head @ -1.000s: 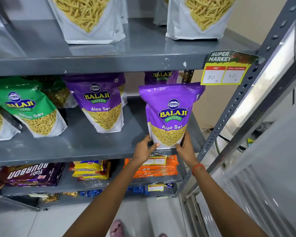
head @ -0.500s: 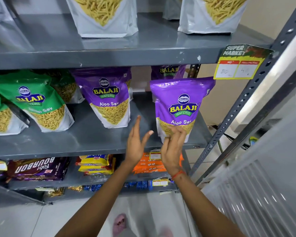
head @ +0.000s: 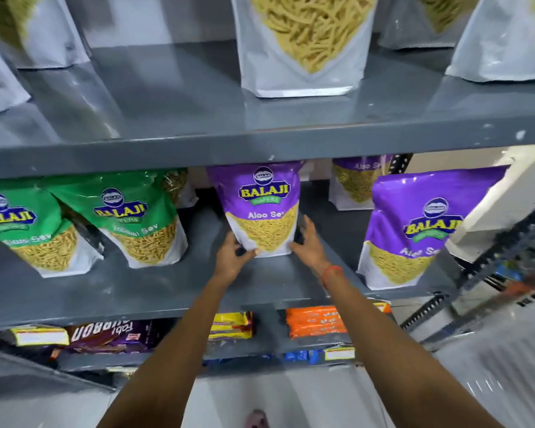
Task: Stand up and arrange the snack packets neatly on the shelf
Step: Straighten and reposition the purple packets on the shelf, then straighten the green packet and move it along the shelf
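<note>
A purple Aloo Sev packet point(head: 260, 208) stands in the middle of the grey middle shelf point(head: 136, 291). My left hand point(head: 233, 257) grips its lower left corner. My right hand point(head: 308, 242) is pressed against its lower right edge. A second purple Aloo Sev packet point(head: 420, 230) stands upright at the shelf's right front, apart from both hands. A third purple packet point(head: 359, 183) stands behind at the back. Two green sev packets point(head: 136, 223) point(head: 28, 230) lean on the left.
The top shelf point(head: 260, 140) holds several white sev pouches point(head: 300, 44). Below are a brown Bourbon biscuit pack point(head: 105, 335), yellow packs point(head: 229, 325) and orange packs point(head: 315, 322). A perforated grey upright point(head: 491, 264) stands at the right. Light floor lies below.
Both hands let go of the right-hand purple packet, left standing at the shelf's right front, and moved left onto the middle purple packet. The view shifted left and closer.
</note>
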`<action>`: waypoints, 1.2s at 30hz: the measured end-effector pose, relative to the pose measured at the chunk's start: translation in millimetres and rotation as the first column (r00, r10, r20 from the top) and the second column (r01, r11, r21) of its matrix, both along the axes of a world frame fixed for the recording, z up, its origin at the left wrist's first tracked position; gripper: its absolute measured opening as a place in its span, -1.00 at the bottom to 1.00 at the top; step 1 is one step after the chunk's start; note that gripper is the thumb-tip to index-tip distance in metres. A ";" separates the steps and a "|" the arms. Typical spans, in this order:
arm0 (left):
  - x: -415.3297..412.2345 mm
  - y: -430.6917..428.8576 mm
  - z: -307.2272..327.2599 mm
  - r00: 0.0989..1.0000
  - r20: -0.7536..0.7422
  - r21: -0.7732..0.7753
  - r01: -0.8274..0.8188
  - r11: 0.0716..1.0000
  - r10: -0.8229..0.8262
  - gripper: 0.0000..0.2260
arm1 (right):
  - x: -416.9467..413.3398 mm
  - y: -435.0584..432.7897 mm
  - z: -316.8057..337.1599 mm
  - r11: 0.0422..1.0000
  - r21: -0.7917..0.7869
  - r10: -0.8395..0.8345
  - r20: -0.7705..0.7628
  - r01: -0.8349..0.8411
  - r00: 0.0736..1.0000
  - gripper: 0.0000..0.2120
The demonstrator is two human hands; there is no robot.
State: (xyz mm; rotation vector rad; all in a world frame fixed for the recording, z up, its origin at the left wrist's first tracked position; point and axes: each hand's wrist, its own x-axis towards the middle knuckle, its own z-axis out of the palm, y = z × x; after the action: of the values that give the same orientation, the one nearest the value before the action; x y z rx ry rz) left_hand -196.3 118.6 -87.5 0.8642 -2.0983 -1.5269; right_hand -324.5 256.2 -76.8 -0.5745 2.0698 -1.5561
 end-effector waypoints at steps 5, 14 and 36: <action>5.4 -9.4 1.8 0.998 0.022 0.030 0.066 0.997 -0.067 -0.50 | 2.6 8.0 -7.0 0.999 0.008 0.047 0.018 -0.048 0.999 -0.52; 62.0 57.5 -23.5 0.998 0.052 -0.005 0.046 0.999 -0.045 -0.62 | 44.0 78.5 -19.8 0.993 0.113 0.056 -0.129 -0.042 0.990 -0.52; 111.8 54.9 29.7 0.995 -0.094 -0.406 -0.062 0.912 0.025 -0.29 | 157.0 41.2 40.4 0.955 -0.284 -0.245 -0.580 0.090 0.777 -0.89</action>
State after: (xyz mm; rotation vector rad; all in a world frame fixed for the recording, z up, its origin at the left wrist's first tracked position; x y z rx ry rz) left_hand -84.5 173.5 -57.8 0.6700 -2.2028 -1.0214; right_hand -167.4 297.4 -36.4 -1.1405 2.4601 -1.9316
